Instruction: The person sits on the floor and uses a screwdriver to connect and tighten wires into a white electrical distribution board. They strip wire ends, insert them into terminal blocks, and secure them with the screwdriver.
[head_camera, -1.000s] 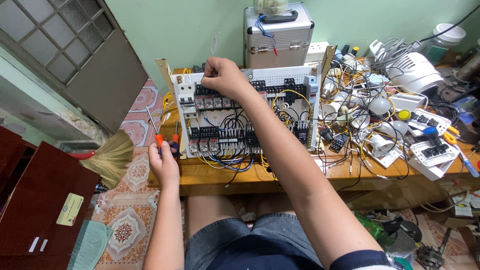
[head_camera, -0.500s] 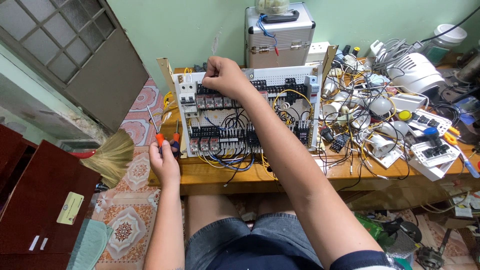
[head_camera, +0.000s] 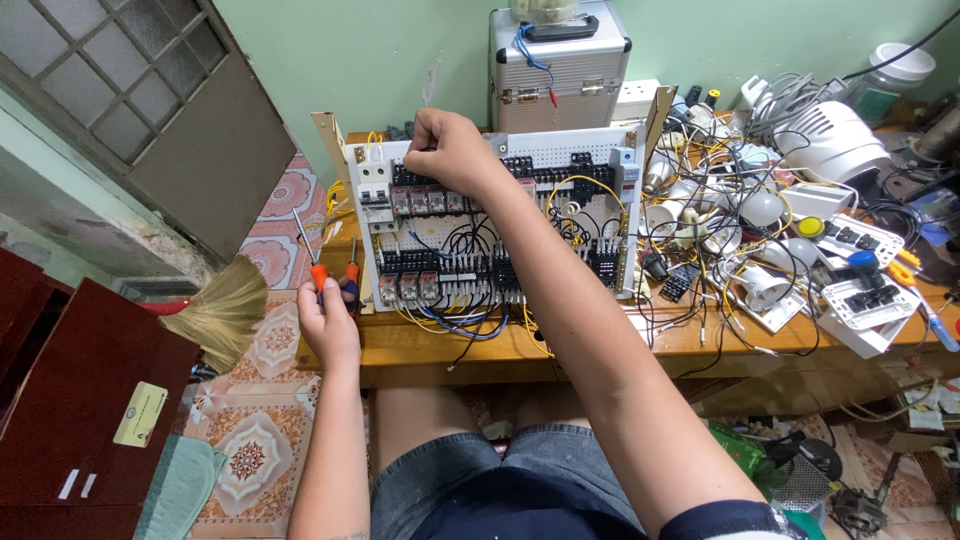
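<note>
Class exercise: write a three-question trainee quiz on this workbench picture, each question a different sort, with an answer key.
1. True or false: the left hand holds screwdrivers.
2. Where is the right hand? A) top of the wiring board B) on the metal case C) on the broom
3. What colour are the screwdriver handles?

Key: 1 true; 2 A; 3 orange.
</note>
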